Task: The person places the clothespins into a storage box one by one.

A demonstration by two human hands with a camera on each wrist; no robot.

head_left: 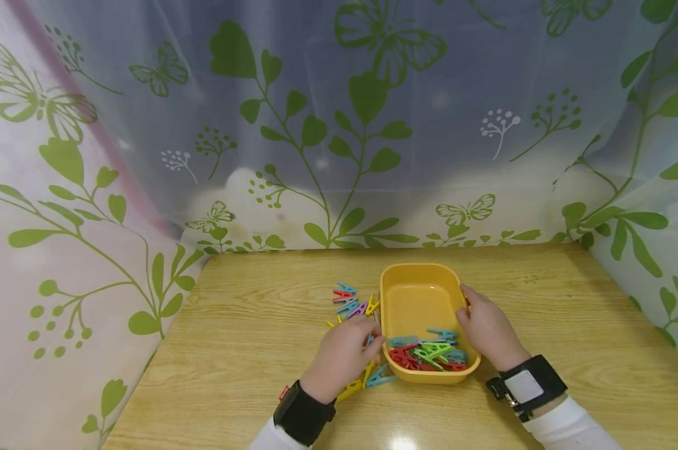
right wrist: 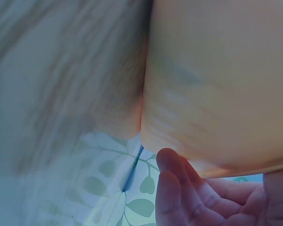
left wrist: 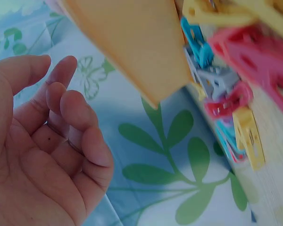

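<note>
My right hand (head_left: 491,328) grips the right rim of a yellow plastic basin (head_left: 420,272), thumb over the rim. In the right wrist view its fingers (right wrist: 179,181) lie along the basin's outer wall. Several red, green and blue clothespins (head_left: 431,353) lie in the basin's near end. At the basin's left edge is my left hand (head_left: 347,350), above more loose clothespins (head_left: 350,389). Its fingers (left wrist: 80,117) are loosely bent and hold nothing in the left wrist view, where red, yellow, grey and blue clothespins (left wrist: 250,56) show beside the basin.
Further clothespins (head_left: 346,294) lie in a line on the wooden table (head_left: 249,325), left of the basin. A curtain (head_left: 316,156) with leaves and butterflies hangs along the back and both sides of the table. Each wrist wears a black strap (head_left: 304,412).
</note>
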